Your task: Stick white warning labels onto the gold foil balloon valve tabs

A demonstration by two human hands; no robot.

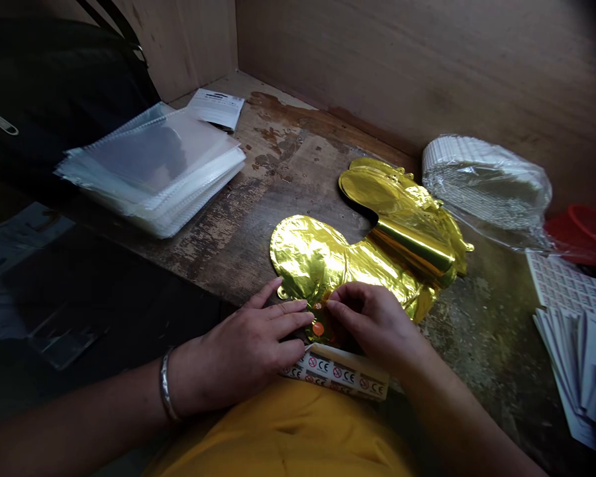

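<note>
A gold foil balloon (310, 258) lies flat on the bench, its lower end under both hands. My left hand (248, 344) rests on that end, fingers extended across the foil. My right hand (367, 318) pinches the foil beside a small orange round sticker (318, 328), and whatever lies between its fingertips is hidden. Below them, against my yellow shirt, lies a strip of white labels with CE marks (335, 372). Further up, more gold foil balloons (397, 205) lie in a heap, with a rolled gold foil piece (412, 253) on top.
A stack of clear plastic sleeves (151, 169) and a paper card (216, 109) lie on the worn wooden bench (258, 225). At right are a plastic-wrapped bundle (484, 182), a red container (583, 232) and printed sheets (571, 331). A black bag (54, 86) stands left.
</note>
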